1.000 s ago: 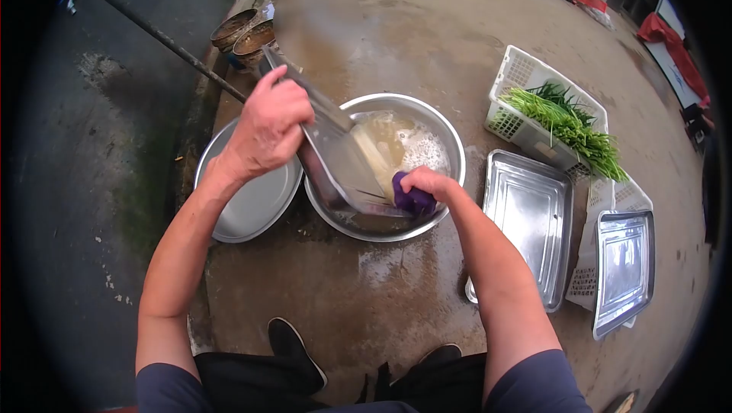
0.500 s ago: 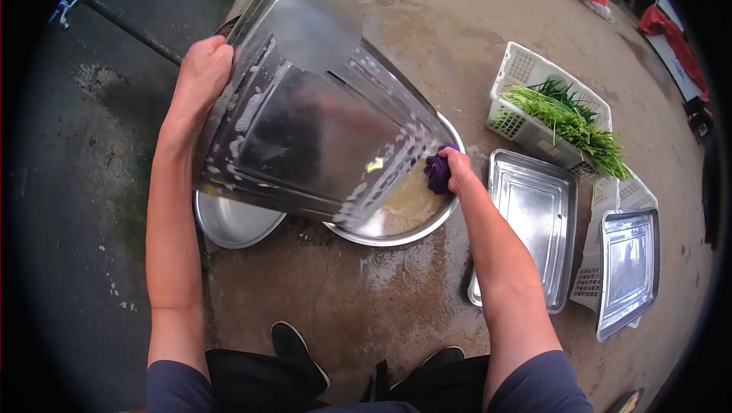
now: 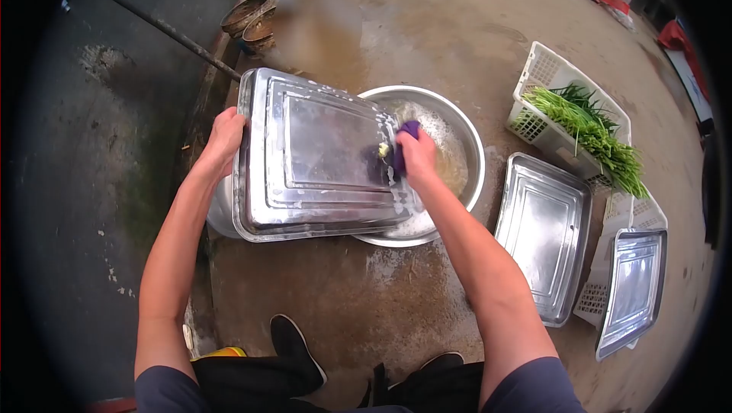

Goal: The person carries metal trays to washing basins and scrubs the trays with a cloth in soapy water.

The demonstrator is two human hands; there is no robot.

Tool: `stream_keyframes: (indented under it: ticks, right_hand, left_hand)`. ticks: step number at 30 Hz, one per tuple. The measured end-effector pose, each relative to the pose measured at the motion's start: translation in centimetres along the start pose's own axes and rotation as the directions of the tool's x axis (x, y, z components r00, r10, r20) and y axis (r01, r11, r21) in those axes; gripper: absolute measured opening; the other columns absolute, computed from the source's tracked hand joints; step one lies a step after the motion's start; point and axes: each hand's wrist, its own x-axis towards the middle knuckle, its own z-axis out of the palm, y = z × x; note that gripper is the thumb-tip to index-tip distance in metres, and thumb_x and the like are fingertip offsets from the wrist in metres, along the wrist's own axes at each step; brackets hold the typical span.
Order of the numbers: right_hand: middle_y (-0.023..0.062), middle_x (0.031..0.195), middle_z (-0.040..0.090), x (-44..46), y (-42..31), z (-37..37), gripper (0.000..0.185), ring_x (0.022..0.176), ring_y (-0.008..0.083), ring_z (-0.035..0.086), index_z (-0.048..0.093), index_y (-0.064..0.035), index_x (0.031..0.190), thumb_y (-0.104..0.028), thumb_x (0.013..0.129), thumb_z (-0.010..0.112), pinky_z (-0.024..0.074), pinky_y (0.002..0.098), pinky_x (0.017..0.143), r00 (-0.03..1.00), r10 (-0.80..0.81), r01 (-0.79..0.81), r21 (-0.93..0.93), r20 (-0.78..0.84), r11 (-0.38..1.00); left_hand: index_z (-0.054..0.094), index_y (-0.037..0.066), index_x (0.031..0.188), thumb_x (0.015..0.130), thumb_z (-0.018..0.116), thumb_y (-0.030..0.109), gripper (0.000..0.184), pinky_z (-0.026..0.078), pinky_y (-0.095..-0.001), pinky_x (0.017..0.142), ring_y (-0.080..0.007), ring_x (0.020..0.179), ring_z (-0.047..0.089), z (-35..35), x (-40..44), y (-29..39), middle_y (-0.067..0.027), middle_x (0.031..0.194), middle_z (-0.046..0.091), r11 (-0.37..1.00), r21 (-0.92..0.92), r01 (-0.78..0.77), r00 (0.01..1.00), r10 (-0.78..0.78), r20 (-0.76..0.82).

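A rectangular metal tray (image 3: 328,146) with suds on it lies tilted over a large round metal basin (image 3: 474,146). My left hand (image 3: 226,137) grips the tray's raised left rim. In my right hand (image 3: 418,155) is a bunched purple cloth (image 3: 407,138), pressed against the tray's lower right end. A small pale yellow scrap (image 3: 383,150) sticks to the tray next to the cloth. Cloudy, foamy water (image 3: 446,138) shows in the basin. A second metal bowl (image 3: 220,213) is mostly hidden under the tray's left side.
To the right stands a white plastic basket (image 3: 531,100) of green stalks (image 3: 591,127). Nearby are a metal tray (image 3: 545,237) on the ground and another tray (image 3: 634,283) leaning on a white basket (image 3: 595,298). A wall pipe (image 3: 164,28) and rusty buckets (image 3: 248,12) are at upper left.
The tray has come down from a raised, steeper tilt to lie lower across the basin. My left hand has lowered with it, and my right hand has moved left with the cloth onto the tray.
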Motion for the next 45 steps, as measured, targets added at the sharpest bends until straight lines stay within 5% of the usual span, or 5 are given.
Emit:
stream_keyframes:
  ticks: [10, 19, 29, 40, 45]
  right_hand:
    - [0.0153, 0.109, 0.055, -9.5, -6.3, 8.1, 0.044, 0.097, 0.0369, 0.058, 0.057, -0.0087, 0.114, -0.027, 0.074, 0.058, 0.0484, 0.0447, 0.083, 0.698, -0.583, 0.701, -0.235, 0.415, 0.673]
    - [0.0239, 0.105, 0.063, -0.1, 5.4, -4.1, 0.038, 0.100, 0.0415, 0.060, 0.065, -0.0023, 0.101, -0.027, 0.076, 0.052, 0.0462, 0.0484, 0.090, 0.999, -0.041, 0.045, -0.765, 0.024, 0.643]
    - [0.0206, 0.084, 0.066, -0.7, 0.9, -1.2, 0.036, 0.082, 0.0353, 0.064, 0.068, -0.0028, 0.089, -0.029, 0.065, 0.070, 0.0491, 0.0423, 0.076, 0.938, -0.229, 0.314, -0.359, 0.259, 0.879]
    - [0.0108, 0.130, 0.052, -17.8, -9.0, 9.7, 0.048, 0.117, 0.0359, 0.044, 0.056, -0.0023, 0.114, -0.017, 0.069, 0.061, 0.0332, 0.0486, 0.101, 0.261, -0.727, 0.908, 0.093, 0.636, 0.408]
    - [0.0126, 0.135, 0.046, -17.6, -4.4, 6.4, 0.051, 0.125, 0.0360, 0.039, 0.051, 0.0008, 0.119, -0.014, 0.070, 0.058, 0.0284, 0.0467, 0.107, 0.384, -0.658, 0.883, -0.048, 0.648, 0.467]
  left_hand:
    - [0.055, -0.001, 0.093, 0.086, 0.038, 0.005, 0.020, 0.051, -0.0308, 0.059, -0.0153, 0.066, 0.058, 1.0, 0.1, -1.3, -0.0071, 0.078, 0.056, 0.982, -0.154, 0.113, 0.994, -0.109, 0.033]
    - [0.059, -0.002, 0.109, 0.090, 0.040, 0.003, 0.027, 0.053, -0.0284, 0.071, -0.0132, 0.077, 0.062, -0.2, -3.2, -1.5, -0.0074, 0.090, 0.064, 0.959, -0.268, 0.094, 0.995, -0.081, 0.058]
    - [0.053, 0.003, 0.112, 0.094, 0.041, 0.013, 0.024, 0.050, -0.0277, 0.072, -0.0107, 0.078, 0.058, 1.6, -3.9, -3.5, -0.0039, 0.091, 0.060, 0.918, -0.394, 0.044, 0.999, -0.042, 0.014]
    - [0.057, 0.003, 0.101, 0.089, 0.045, 0.011, 0.019, 0.052, -0.0306, 0.071, -0.0138, 0.077, 0.060, 0.9, -2.6, -4.1, -0.0053, 0.087, 0.063, 0.882, -0.465, 0.071, 0.997, -0.076, 0.008]
    - [0.060, 0.003, 0.095, 0.087, 0.047, 0.010, 0.017, 0.049, -0.0268, 0.072, -0.0117, 0.077, 0.058, -0.3, -1.8, -5.1, -0.0032, 0.086, 0.062, 0.890, -0.456, -0.005, 1.000, 0.014, 0.016]
